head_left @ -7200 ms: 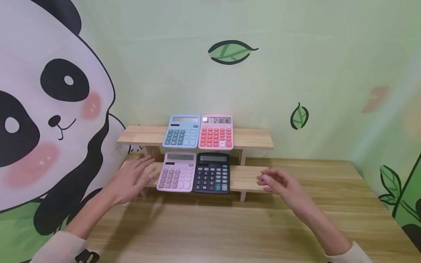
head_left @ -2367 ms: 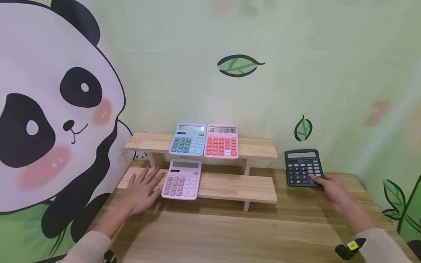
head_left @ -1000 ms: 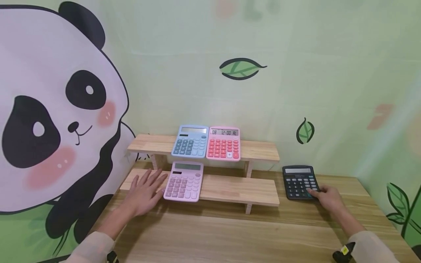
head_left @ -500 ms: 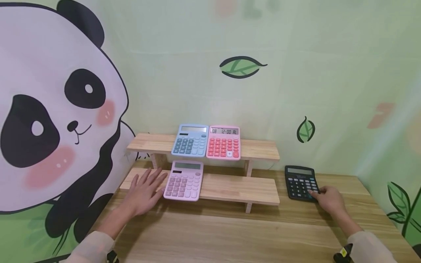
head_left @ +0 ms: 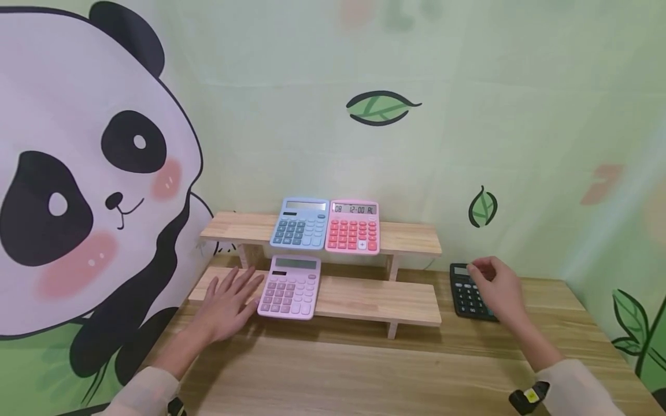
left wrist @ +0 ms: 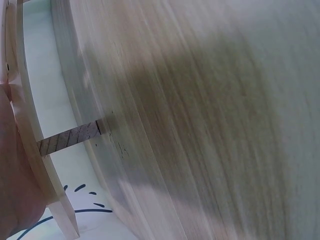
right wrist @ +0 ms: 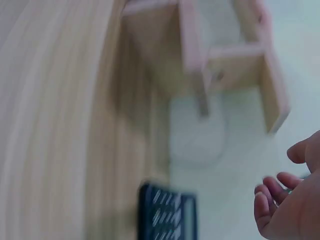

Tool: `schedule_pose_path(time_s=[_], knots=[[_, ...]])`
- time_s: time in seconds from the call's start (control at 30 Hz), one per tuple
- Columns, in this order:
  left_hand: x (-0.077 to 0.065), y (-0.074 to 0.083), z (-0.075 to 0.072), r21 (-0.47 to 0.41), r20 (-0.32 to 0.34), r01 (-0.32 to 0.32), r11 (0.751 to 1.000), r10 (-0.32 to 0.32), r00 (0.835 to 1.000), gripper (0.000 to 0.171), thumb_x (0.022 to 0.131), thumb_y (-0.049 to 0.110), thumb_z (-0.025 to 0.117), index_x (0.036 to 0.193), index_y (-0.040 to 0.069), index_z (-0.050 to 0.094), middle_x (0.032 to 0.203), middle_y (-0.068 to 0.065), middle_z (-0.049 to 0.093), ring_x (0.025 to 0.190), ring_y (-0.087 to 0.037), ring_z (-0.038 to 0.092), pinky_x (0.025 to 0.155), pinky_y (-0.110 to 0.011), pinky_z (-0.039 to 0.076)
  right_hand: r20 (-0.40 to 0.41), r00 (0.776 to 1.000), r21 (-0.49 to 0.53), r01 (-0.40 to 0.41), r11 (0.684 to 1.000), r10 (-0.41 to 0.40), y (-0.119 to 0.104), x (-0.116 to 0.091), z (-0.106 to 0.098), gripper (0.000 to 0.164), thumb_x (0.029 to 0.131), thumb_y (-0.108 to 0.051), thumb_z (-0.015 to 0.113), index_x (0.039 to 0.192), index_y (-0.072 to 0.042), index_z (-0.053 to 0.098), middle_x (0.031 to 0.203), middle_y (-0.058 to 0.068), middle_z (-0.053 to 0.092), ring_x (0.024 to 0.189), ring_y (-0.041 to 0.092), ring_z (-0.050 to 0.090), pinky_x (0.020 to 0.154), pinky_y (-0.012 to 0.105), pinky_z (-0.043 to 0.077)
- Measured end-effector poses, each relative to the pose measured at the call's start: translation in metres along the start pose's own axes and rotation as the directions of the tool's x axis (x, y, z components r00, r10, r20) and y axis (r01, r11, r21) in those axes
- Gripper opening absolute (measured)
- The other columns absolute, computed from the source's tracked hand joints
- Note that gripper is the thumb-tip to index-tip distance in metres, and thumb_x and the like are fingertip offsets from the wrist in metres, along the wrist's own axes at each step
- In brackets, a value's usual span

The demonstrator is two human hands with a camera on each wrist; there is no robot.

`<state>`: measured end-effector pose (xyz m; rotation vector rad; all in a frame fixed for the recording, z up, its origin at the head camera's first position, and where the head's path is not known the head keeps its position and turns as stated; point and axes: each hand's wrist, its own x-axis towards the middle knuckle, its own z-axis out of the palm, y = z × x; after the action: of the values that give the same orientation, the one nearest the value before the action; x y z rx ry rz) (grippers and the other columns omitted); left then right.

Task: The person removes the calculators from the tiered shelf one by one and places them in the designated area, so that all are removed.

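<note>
My left hand (head_left: 229, 306) lies spread on the left end of the lower shelf, its thumb beside the lilac calculator (head_left: 289, 289). A black calculator (head_left: 466, 294) lies on the table right of the shelves, partly covered from the head view by my right hand (head_left: 502, 292). In the right wrist view that hand's fingers (right wrist: 272, 192) are loosely bent, hold nothing and stand apart from the black calculator (right wrist: 162, 215). On the upper shelf a blue calculator (head_left: 299, 224) and a pink calculator (head_left: 352, 227) sit side by side; the pink one's display shows characters.
A two-step wooden shelf, with its upper board (head_left: 411, 237) and lower board (head_left: 385, 300), stands at the back of the wooden table (head_left: 374, 375). Behind rises a green wall (head_left: 442, 58) with a panda picture (head_left: 140, 202) at left.
My right hand has carried the black calculator from the lower shelf to the table at right, let go and risen above it. The left hand came to rest on the lower shelf.
</note>
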<state>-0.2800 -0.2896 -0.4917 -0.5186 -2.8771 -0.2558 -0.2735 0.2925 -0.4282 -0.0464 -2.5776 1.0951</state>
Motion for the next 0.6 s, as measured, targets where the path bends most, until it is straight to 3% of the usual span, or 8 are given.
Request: schedule_pose_path(time_s=[0.1,0.23,0.4,0.6], knots=[[0.000,0.000,-0.001,-0.003,0.001,0.000,1.000,0.000,1.000,0.065,0.111,0.056,0.037,0.167,0.021,0.038,0.174,-0.011,0.028,0.159,-0.047,0.017,0.122,-0.076,0.009,0.041,0.998,0.073,0.047,0.996,-0.050,-0.028,-0.003,0.006,0.039,0.112,-0.033,0.056,0.129,0.002,0.064,0.119,0.022,0.070,0.110,0.034,0.064,0.089,0.042,0.053],[0.000,0.001,-0.002,-0.008,0.003,0.003,1.000,-0.003,1.000,0.065,0.111,0.055,0.038,0.166,0.021,0.038,0.174,-0.011,0.028,0.160,-0.046,0.016,0.122,-0.076,0.009,0.205,0.976,0.263,0.020,0.965,-0.076,-0.056,-0.004,0.018,0.038,0.112,-0.032,0.057,0.127,0.001,0.066,0.118,0.020,0.073,0.110,0.033,0.069,0.090,0.037,0.059],[-0.002,0.000,-0.002,-0.008,0.007,0.008,1.000,-0.008,1.000,0.066,0.111,0.055,0.037,0.166,0.020,0.038,0.174,-0.012,0.027,0.159,-0.047,0.016,0.122,-0.076,0.008,0.429,0.901,0.448,-0.147,0.882,-0.069,-0.077,0.000,0.040,0.044,0.113,-0.032,0.053,0.134,0.005,0.064,0.127,0.024,0.072,0.116,0.034,0.071,0.100,0.042,0.058],[-0.001,0.002,-0.002,-0.007,0.005,0.002,1.000,-0.002,1.000,0.066,0.111,0.055,0.038,0.166,0.020,0.038,0.174,-0.011,0.028,0.160,-0.046,0.016,0.122,-0.075,0.009,0.517,0.856,0.563,-0.332,0.756,-0.009,-0.093,0.010,0.066,0.054,0.113,-0.040,0.052,0.138,0.006,0.062,0.133,0.026,0.069,0.122,0.033,0.070,0.108,0.047,0.053]])
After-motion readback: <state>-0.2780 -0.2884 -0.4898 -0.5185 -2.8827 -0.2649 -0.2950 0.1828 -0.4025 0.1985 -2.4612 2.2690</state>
